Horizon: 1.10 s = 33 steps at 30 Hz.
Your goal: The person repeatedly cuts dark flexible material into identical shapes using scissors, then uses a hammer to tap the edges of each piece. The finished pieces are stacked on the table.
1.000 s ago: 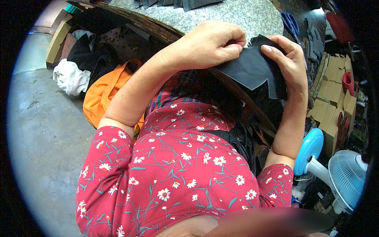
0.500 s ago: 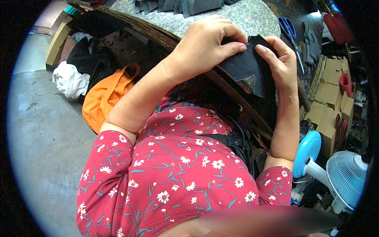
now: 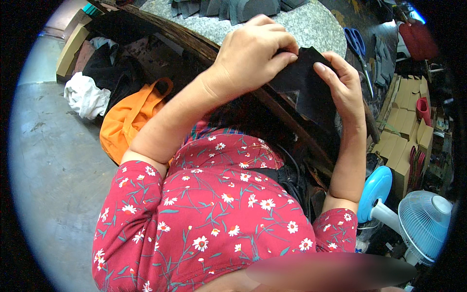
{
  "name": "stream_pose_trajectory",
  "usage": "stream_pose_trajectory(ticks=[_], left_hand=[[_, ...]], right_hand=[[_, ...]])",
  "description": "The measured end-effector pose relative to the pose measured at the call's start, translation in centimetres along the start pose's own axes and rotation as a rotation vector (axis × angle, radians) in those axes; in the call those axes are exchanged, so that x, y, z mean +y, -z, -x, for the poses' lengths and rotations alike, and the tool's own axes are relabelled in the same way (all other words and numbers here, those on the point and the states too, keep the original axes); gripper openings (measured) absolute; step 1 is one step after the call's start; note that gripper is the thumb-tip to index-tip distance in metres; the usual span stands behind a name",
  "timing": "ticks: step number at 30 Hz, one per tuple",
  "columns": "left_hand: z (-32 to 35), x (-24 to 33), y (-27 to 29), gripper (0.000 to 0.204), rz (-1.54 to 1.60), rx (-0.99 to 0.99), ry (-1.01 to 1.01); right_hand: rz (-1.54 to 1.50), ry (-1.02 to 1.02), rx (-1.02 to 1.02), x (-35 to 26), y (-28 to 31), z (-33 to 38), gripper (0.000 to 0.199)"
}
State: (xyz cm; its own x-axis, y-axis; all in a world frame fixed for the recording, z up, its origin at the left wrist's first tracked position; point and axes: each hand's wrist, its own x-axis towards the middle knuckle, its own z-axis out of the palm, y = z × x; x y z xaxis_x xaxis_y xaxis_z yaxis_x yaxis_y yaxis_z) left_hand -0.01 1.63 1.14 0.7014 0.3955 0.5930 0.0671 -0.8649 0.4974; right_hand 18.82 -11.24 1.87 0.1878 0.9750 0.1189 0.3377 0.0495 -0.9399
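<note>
A thin black piece of sheet material with an angular lower edge hangs between my hands, over the near edge of the table. My left hand pinches its upper left edge between thumb and bent fingers. On its upper right side, my right hand grips it with the thumb in front and the fingers behind. Behind the hands lies a round, speckled grey stone slab. Several dark cut pieces overlap along its far part.
Blue-handled scissors lie right of the slab, beside more dark grey pieces. Cardboard boxes and a blue-and-white fan stand at the right. At the left are an orange bag and a white cloth. A worn wooden edge runs below the slab.
My left hand has shifted slightly left and my right hand slightly down. The black piece has tilted, and its face looks duller. Both hands still hold it.
</note>
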Motion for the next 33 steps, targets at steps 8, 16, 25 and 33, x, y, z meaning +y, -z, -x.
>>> stream_pose_trajectory(ticks=[8, 16, 25, 33], left_hand=[[0.5, 1.0, -1.5, 0.015, -0.207, 0.232, -0.054], [0.3, 0.0, -1.7, 0.013, 0.001, 0.221, -0.057], [0.4, -0.1, -1.9, 0.011, 0.125, 0.150, -0.046], [0.5, 0.5, -1.5, 0.011, -0.108, 0.201, -0.045]], right_hand=[[-0.018, 0.040, 0.135, 1.2, -1.0, -0.2, 0.017], [-0.052, 0.029, 0.108, 1.0, -1.3, 0.1, 0.015], [-0.029, 0.044, 0.083, 1.1, -1.4, 0.2, 0.015], [-0.057, 0.053, 0.127, 1.3, -1.5, 0.0, 0.016]])
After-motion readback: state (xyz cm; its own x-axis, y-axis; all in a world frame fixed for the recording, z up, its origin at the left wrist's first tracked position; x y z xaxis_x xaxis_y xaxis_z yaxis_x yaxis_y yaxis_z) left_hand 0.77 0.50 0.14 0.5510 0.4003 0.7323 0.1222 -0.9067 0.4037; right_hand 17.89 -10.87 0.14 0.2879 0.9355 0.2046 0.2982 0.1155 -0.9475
